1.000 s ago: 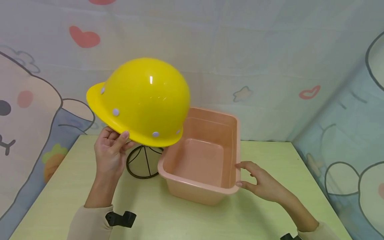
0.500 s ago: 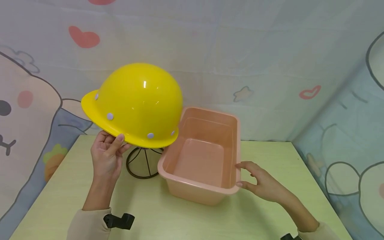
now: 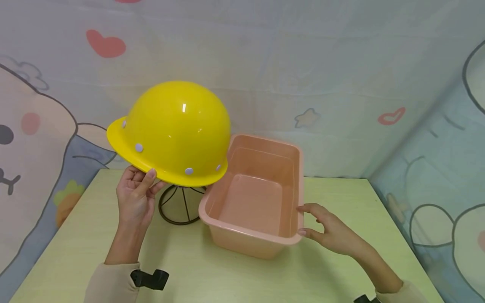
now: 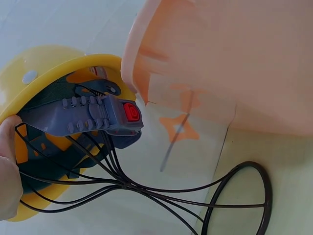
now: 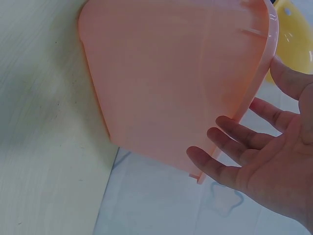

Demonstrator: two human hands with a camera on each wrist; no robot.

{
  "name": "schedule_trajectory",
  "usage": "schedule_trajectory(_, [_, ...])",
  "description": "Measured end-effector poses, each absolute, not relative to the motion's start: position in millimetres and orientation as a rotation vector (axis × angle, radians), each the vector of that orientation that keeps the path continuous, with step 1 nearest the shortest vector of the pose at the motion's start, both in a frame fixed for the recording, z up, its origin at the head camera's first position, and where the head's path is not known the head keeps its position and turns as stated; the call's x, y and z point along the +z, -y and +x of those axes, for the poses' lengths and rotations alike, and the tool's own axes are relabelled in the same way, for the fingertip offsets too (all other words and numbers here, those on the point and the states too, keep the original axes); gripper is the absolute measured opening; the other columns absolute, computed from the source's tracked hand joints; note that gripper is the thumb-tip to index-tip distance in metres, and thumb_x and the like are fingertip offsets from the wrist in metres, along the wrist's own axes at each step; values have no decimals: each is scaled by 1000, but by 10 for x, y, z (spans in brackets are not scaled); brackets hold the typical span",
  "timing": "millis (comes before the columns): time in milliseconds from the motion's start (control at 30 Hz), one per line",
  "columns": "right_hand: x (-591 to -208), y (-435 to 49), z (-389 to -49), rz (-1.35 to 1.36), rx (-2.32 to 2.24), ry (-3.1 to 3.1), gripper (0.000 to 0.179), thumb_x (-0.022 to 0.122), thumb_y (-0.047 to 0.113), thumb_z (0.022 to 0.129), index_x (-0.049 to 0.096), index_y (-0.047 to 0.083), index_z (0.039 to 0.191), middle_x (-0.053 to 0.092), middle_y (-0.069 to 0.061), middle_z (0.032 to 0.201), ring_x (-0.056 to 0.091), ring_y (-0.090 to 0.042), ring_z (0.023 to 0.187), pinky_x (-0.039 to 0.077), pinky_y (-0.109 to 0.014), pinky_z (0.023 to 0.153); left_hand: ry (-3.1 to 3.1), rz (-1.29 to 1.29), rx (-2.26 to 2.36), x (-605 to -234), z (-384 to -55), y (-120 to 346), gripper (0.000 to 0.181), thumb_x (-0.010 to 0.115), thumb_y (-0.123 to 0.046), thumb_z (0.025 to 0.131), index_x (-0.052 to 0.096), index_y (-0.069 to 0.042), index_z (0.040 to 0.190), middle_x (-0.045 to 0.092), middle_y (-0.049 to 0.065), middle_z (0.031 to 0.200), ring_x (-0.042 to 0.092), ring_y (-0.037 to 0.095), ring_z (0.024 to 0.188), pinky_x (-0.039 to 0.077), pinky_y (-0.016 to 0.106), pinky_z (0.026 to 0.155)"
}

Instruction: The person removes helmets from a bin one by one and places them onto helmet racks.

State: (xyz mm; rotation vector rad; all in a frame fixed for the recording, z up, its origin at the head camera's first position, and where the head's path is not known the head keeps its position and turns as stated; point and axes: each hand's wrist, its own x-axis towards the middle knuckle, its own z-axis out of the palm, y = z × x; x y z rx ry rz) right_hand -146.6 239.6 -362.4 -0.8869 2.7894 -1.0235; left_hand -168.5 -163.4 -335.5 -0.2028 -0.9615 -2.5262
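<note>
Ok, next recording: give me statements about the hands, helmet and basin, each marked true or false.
1. The left hand grips the yellow helmet by its edge. True.
2. The right hand is apart from everything. False: it touches the pink basin.
3. The yellow helmet lies inside the pink basin. False: it is outside, in the left hand.
4. In the head view, a black wire stand shows below the yellow helmet. True.
5. The pink basin is upside down. False: its opening faces up.

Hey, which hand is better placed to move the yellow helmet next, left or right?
Probably the left: the left hand grips the helmet, over the wire stand. The right hand touches the tub's right rim, with the tub between it and the helmet.
</note>
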Motion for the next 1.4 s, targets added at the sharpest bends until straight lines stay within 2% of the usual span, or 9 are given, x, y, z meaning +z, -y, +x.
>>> schedule_trajectory(833, [-3635,-2410,-1471,-893,-1031,-2784,48,65,23,86,46,2,126,49,-13,126,45,-33,117,42,-54,87,909,-206,-2581,-3445,-1674,1670,26,51,12,86,46,7,111,58,16,100,64,24,89,54,33,66])
schedule_trajectory(1400, [-3614,-2399,-1466,-887,-1023,-2779,48,64,24,87,46,1,126,49,-13,126,45,-33,117,42,-55,87,876,-196,-2620,-3470,-1657,1668,25,52,10,86,47,5,110,58,15,100,64,24,89,53,35,68])
